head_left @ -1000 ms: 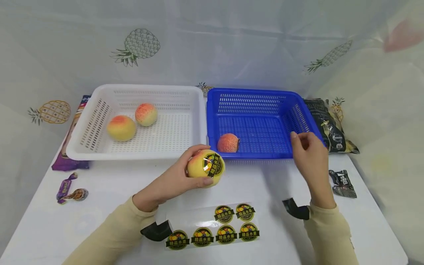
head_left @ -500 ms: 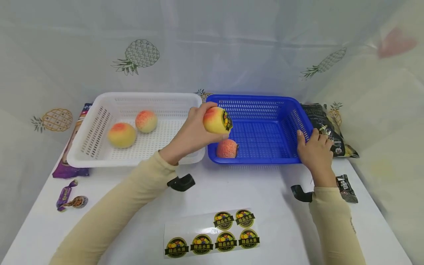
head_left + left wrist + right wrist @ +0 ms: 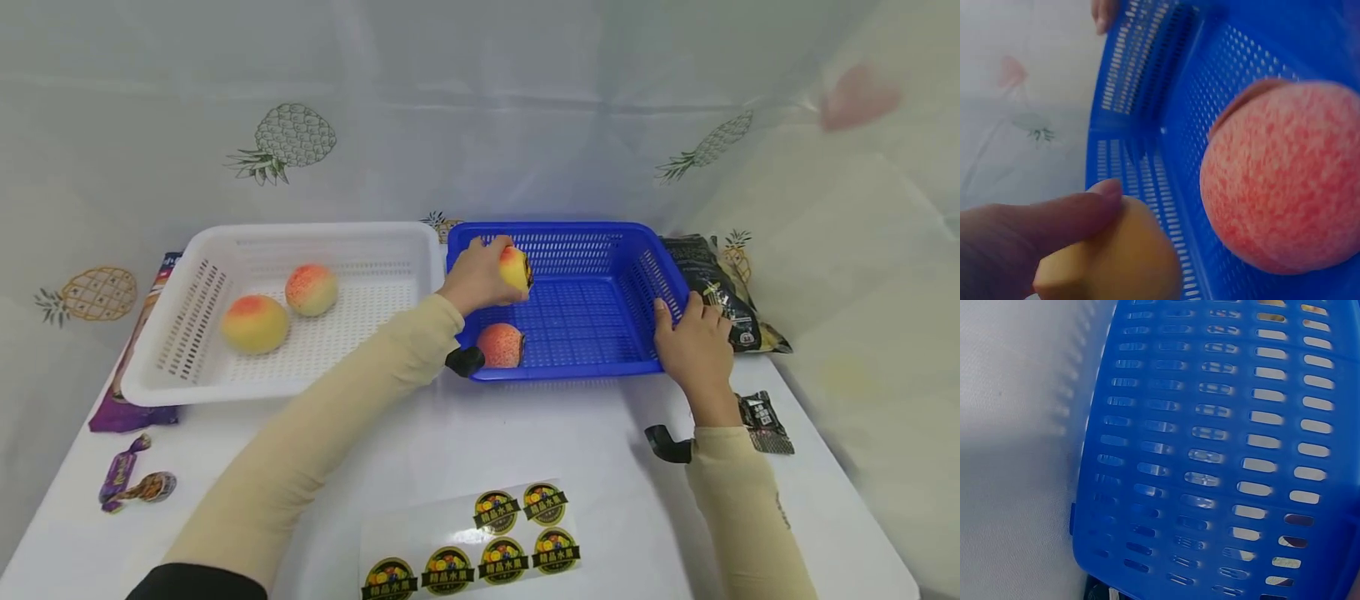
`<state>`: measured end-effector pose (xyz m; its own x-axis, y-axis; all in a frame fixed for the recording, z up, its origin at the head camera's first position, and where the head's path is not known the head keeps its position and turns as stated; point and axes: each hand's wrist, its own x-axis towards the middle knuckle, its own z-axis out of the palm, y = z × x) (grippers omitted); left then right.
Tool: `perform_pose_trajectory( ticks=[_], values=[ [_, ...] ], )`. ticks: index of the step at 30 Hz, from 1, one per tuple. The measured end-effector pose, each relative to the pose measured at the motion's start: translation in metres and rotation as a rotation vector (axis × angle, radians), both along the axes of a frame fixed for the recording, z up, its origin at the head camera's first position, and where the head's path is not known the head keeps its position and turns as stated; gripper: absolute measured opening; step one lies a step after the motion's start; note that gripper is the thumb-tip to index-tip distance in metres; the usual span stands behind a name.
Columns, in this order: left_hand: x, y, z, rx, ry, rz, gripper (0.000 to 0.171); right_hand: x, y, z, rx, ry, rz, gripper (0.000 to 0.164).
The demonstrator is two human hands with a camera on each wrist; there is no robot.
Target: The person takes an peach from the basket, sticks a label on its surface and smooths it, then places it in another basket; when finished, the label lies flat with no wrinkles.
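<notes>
Brace the blue, rectangular, slotted plastic basket (image 3: 592,371) by the rim gripped in the right hand (image 3: 696,350); with the left hand (image 3: 480,277), gently lower the grasped yellow-red, peach-shaped fruit (image 3: 513,270), poised over its left end, clear of the red-speckled round fruit (image 3: 498,346); visible from the head, hidden from the left wrist: the thin dark sticker (image 3: 528,268)

From here, blue basket (image 3: 577,329) and white basket (image 3: 367,308) both look like smooth plastic, slight sheen. Held fruit (image 3: 1135,256): smooth, matt. Pink fruit (image 3: 1285,187): matt, grainy-looking. Sticker sheet (image 3: 420,531): clear glossy film. Sleeves (image 3: 352,383): matt cloth.
</notes>
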<state>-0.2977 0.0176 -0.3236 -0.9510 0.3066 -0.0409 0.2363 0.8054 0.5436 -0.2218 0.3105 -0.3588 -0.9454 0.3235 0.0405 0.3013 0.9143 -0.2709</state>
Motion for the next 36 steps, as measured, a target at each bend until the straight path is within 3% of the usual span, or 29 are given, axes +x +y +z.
perform_pose_trajectory(
  ticks=[8,13,23,36],
  values=[
    [-0.003,0.008,-0.006,-0.153,-0.049,0.015,0.087,0.001,0.001,0.001,0.005,0.000,0.001,0.083],
    [0.000,0.013,-0.005,-0.285,-0.105,-0.024,0.094,0.001,0.001,0.001,0.008,-0.005,-0.006,0.083],
    [0.002,0.016,-0.005,-0.425,-0.160,-0.038,0.098,0.000,-0.001,0.001,0.011,-0.007,-0.007,0.084],
    [0.004,0.018,-0.005,-0.431,-0.159,-0.035,0.088,0.000,0.000,0.000,0.011,0.015,-0.020,0.083]
  ],
)
